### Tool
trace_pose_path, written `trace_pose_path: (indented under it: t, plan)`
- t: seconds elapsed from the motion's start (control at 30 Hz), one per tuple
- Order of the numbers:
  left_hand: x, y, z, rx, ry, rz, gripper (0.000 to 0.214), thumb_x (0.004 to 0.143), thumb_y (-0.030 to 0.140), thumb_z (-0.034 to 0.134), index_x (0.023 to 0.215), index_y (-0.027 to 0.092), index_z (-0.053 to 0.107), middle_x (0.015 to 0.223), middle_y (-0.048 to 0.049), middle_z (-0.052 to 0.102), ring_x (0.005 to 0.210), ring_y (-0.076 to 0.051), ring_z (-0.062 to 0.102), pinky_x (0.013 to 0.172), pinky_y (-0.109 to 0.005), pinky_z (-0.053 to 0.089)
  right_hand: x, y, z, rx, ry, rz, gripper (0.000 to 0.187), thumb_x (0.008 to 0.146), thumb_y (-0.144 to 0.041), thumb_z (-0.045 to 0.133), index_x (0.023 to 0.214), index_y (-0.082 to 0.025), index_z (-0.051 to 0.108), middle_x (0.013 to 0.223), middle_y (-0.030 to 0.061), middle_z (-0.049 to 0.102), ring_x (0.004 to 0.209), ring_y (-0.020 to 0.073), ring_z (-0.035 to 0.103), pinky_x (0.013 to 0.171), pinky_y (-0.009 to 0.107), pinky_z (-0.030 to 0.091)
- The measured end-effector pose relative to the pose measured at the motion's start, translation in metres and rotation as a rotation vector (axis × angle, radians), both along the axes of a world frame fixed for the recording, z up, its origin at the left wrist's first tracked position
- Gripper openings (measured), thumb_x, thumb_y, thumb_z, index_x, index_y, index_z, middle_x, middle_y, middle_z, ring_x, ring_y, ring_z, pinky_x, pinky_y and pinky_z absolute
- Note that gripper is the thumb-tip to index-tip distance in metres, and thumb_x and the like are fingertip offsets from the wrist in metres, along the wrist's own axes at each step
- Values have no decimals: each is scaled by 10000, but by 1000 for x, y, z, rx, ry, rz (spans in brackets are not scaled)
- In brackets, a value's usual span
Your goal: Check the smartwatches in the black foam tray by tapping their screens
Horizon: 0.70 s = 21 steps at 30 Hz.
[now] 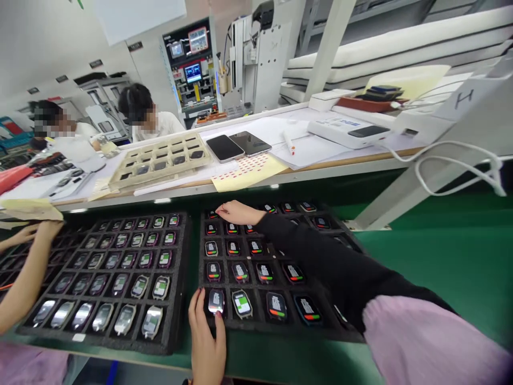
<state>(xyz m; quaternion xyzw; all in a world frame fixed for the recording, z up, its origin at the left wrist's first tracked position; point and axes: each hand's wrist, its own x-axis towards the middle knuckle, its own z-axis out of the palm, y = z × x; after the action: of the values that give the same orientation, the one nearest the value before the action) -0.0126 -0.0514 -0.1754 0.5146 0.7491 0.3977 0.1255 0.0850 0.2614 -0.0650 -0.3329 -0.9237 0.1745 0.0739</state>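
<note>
Head view: one left hand (208, 342), bare, thumb and fingers parted in a loose spread around the near left corner of a black foam tray with rectangular pockets (251, 287); no grip on any item apparent. One rectangular smartwatch with rounded corners and a lit screen (216, 299), lying in the corner pocket between the left thumb and fingers, its near end just beside the thumb tip. One rounded smartwatch with a pale case and white-and-green screen (241, 302), next pocket to the right of that thumb. One right hand (239, 213), black-sleeved, fingertips drawn close together over the far left corner of the same tray; whether they grasp anything cannot be told. One dark smartwatch with a partly hidden screen (212, 214), in the pocket at the right fingertips. One second black foam tray, filled with smartwatches (176, 289), left of the left fingers. One flat black smartphone (225, 147), beyond the right fingers, on a raised white shelf (192, 191).
</note>
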Motion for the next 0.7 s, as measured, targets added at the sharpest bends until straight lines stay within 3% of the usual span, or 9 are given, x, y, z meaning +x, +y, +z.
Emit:
trace_pose_path:
  t: [0.1,0.27,0.4,0.7]
  plan:
    - [1,1,-4,87,27,56,452,946,296,404,1389,209,387,1404,-141,415,1329,-251,416,1107,-441,390,-39,21,-11,14,-40,-37,273,990,-164,437,1012,-97,701,1120,125,667,1072,221,607,958,307,438]
    - [3,9,-7,238,89,138,426,906,323,449,1330,295,465,1268,-91,535,1243,-302,515,1033,-485,472,-68,41,-31,-6,-102,-125,251,961,-318,580,1105,-116,619,1170,105,597,1065,225,584,935,441,484]
    - [4,15,-7,319,115,174,400,901,329,434,1292,398,477,1197,-42,560,1176,-320,564,948,-527,525,-67,53,-35,-85,-91,-120,248,964,-324,576,1104,-122,612,1111,87,611,985,204,609,876,404,520]
    - [12,20,0,401,115,189,416,879,351,465,1289,420,468,1158,-65,553,1155,-368,561,895,-627,525,-46,58,-43,-192,71,-81,274,989,-349,516,1014,-113,654,994,76,663,908,181,630,850,350,506]
